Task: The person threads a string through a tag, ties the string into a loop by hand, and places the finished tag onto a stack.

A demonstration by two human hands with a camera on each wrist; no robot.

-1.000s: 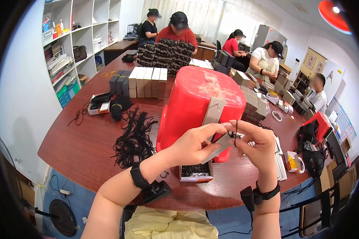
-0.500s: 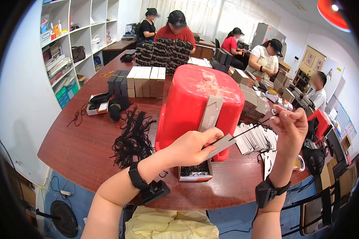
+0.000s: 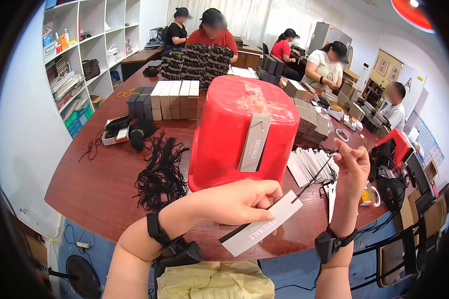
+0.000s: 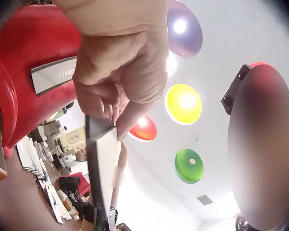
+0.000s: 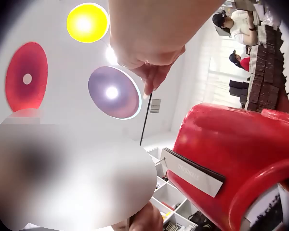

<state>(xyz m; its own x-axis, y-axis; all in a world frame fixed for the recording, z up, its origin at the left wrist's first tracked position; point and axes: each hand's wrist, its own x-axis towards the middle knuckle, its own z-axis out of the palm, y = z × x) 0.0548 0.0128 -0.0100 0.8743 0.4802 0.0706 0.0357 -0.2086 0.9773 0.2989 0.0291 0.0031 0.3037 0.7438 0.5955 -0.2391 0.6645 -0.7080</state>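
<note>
A pale hang tag (image 3: 252,233) printed "ORIGINALS" is pinched between the thumb and fingers of my left hand (image 3: 237,202), tilted low in front of the red tub. From the hole at its upper right end a black cord (image 3: 312,180) runs taut up to my right hand (image 3: 353,167), whose fingertips pinch the cord's far end. In the left wrist view the tag (image 4: 103,163) appears nearly edge-on beneath the fingers. Another tag (image 3: 256,144) with the same print hangs against the side of the upturned red tub (image 3: 219,134).
Loose black cords (image 3: 162,172) lie left of the tub, and a fan of pale tags (image 3: 309,167) lies to its right. Behind stand white boxes (image 3: 174,102) and tall dark stacks (image 3: 194,67). Several people work around the table (image 3: 100,184).
My right hand has gone from beside the tag out to the right, drawing the cord straight. My left hand has lowered the tag and turned its printed face into view.
</note>
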